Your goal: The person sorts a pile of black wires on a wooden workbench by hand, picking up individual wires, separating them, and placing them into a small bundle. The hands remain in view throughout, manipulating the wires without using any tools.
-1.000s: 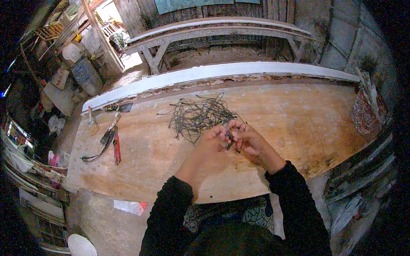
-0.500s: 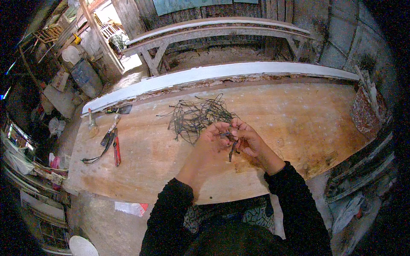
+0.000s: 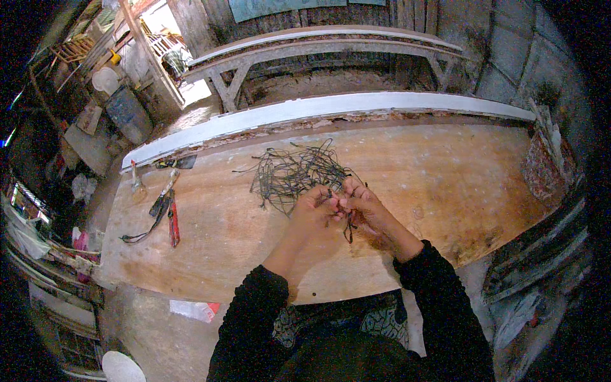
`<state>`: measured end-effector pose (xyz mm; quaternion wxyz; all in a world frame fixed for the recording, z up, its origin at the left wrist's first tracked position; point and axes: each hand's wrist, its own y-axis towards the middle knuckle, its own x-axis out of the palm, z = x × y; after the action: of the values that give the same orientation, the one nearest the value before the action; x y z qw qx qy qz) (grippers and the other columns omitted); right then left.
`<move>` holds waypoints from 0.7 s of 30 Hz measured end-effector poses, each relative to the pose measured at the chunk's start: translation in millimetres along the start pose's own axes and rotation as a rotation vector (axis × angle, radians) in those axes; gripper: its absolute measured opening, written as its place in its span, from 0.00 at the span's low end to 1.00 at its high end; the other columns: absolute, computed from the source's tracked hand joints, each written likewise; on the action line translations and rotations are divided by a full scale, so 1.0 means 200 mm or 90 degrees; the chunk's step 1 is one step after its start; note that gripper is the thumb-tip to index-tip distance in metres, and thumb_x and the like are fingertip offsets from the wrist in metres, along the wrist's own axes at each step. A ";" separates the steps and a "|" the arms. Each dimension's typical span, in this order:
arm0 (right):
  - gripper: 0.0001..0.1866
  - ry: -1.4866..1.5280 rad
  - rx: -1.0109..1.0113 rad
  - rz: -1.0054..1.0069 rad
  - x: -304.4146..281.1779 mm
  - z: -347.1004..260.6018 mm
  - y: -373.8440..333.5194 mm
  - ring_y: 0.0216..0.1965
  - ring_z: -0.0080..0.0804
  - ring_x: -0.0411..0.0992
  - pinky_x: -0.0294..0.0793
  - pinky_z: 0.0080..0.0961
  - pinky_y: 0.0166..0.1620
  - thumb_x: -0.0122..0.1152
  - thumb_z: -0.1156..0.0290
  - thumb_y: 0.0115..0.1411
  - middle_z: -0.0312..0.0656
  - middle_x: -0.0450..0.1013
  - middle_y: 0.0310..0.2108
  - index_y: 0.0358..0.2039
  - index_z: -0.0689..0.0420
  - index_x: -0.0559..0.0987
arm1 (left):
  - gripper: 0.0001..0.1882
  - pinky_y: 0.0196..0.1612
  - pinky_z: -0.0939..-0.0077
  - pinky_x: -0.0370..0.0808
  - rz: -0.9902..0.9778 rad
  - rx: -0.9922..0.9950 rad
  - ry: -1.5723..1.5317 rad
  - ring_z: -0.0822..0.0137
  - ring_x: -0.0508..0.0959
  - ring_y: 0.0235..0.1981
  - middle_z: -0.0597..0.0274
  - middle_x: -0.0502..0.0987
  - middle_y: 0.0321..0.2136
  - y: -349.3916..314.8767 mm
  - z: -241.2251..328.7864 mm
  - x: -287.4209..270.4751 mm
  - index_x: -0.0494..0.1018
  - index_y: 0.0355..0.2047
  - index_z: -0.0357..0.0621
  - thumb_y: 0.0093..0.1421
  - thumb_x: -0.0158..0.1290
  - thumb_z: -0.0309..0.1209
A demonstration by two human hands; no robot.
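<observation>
A tangled heap of thin dark cords (image 3: 294, 170) lies on the wooden table (image 3: 210, 229), just beyond my hands. My left hand (image 3: 313, 207) and my right hand (image 3: 363, 202) meet at the near right edge of the heap, both closed with fingertips pinched together. Between them they grip a dark cord (image 3: 348, 232), whose looped end hangs below my right hand. The part inside my fingers is mostly hidden, and I cannot tell whether it still joins the heap.
At the table's left lie a red-handled tool (image 3: 174, 224), a dark strap (image 3: 140, 238) and a brush (image 3: 137, 184). A long white board (image 3: 318, 111) runs along the far edge. On the right stands a stained container (image 3: 544, 159). Behind is a wooden bench (image 3: 331, 46).
My fingers have drawn tighter together around the cord. Its hanging piece, a straight dark bundle before, now shows as a thin loop. The heap and the tools have stayed put.
</observation>
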<state>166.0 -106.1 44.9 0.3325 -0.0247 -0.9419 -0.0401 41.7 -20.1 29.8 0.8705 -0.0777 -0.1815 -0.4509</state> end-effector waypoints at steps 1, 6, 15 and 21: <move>0.12 0.018 -0.010 -0.006 0.00 0.00 0.00 0.25 0.19 0.65 0.69 0.16 0.28 0.55 0.76 0.49 0.32 0.63 0.23 0.28 0.52 0.61 | 0.04 0.26 0.82 0.70 -0.007 -0.013 -0.049 0.75 0.71 0.24 0.67 0.70 0.23 0.00 0.01 0.01 0.66 0.27 0.44 0.53 0.51 0.27; 0.13 0.037 0.029 -0.044 0.00 -0.02 -0.01 0.23 0.17 0.64 0.69 0.15 0.28 0.57 0.75 0.47 0.32 0.62 0.22 0.27 0.52 0.60 | 0.07 0.23 0.83 0.69 -0.010 -0.005 -0.116 0.76 0.68 0.21 0.68 0.69 0.22 -0.04 0.04 0.04 0.65 0.26 0.45 0.52 0.53 0.31; 0.12 0.062 0.002 -0.056 -0.03 0.03 0.01 0.25 0.20 0.65 0.69 0.15 0.30 0.58 0.71 0.50 0.32 0.64 0.24 0.30 0.53 0.63 | 0.10 0.23 0.84 0.69 0.033 0.042 -0.016 0.77 0.69 0.21 0.71 0.69 0.26 -0.02 0.03 -0.01 0.67 0.32 0.46 0.52 0.53 0.34; 0.14 -0.022 -0.049 0.061 -0.07 0.05 0.03 0.30 0.21 0.67 0.69 0.20 0.34 0.58 0.73 0.50 0.33 0.65 0.26 0.33 0.53 0.63 | 0.16 0.33 0.81 0.69 0.114 0.171 0.153 0.77 0.69 0.29 0.70 0.69 0.29 0.02 0.02 0.00 0.65 0.41 0.45 0.52 0.53 0.33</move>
<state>171.9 -99.3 28.7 0.3162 -0.0833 -0.9431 -0.0603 43.5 -17.0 34.2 0.9250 0.0775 -0.1270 -0.3497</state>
